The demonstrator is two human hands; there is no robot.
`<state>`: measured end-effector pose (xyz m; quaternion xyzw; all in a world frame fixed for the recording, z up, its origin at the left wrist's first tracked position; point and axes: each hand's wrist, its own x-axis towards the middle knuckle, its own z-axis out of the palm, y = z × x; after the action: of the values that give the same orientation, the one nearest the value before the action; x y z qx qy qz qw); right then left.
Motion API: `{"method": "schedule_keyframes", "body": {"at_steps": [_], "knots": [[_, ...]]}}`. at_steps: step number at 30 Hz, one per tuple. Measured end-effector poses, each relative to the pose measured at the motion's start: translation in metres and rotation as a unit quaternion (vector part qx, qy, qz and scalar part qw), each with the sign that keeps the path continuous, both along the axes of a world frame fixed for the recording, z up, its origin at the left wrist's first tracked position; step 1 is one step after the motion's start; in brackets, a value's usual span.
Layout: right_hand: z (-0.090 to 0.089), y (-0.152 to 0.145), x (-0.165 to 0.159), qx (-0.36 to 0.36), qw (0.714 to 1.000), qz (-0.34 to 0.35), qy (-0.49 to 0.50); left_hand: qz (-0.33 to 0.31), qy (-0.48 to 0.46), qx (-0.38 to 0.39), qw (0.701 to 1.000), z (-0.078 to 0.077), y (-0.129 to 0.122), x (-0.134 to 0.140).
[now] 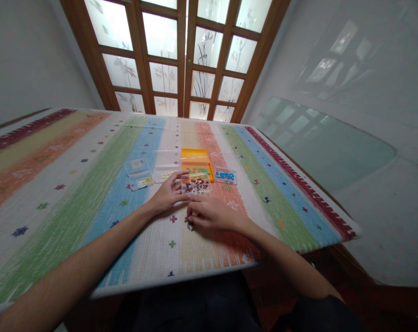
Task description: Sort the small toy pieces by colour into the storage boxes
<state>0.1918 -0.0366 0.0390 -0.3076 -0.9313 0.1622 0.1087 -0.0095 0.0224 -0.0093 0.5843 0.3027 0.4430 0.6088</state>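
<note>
A clear plastic box point(209, 189) holding several small dark brown pieces point(195, 185) rests on the striped tablecloth. My left hand point(168, 194) grips its left side, the index finger at the far edge and the thumb at the near one. Just in front of the box is my right hand point(211, 213), its fingers curled and pinched together low over the cloth. What lies between those fingertips is hidden. A few tiny dark and tan pieces point(190, 226) lie on the cloth right beside them.
Behind the brown pieces stands an orange open case point(194, 153) with green pieces. A clear box with blue pieces point(225, 175) is to its right. Leftward are a clear case with pale pieces point(160, 168) and one with yellow pieces point(140, 182). The table's near edge point(174, 280) runs before my body.
</note>
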Motion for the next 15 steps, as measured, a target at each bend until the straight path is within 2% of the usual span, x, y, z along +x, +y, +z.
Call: {"method": "schedule_keyframes", "body": {"at_steps": [3,7,11,15], "knots": [[0.010,0.009,0.004,-0.002,0.998,-0.013,0.060,0.000,-0.003,-0.003,1.000,-0.001,0.000,0.000],[0.022,0.030,0.009,0.036,0.990,-0.090,0.099,-0.014,-0.013,-0.012,1.000,-0.001,0.000,0.000],[0.022,0.052,0.007,0.061,0.984,-0.151,0.070,-0.019,-0.024,-0.016,0.999,-0.001,0.000,0.001],[0.018,0.063,-0.002,0.059,0.980,-0.187,0.029,-0.026,-0.030,-0.026,0.999,-0.001,0.000,0.001]]}}
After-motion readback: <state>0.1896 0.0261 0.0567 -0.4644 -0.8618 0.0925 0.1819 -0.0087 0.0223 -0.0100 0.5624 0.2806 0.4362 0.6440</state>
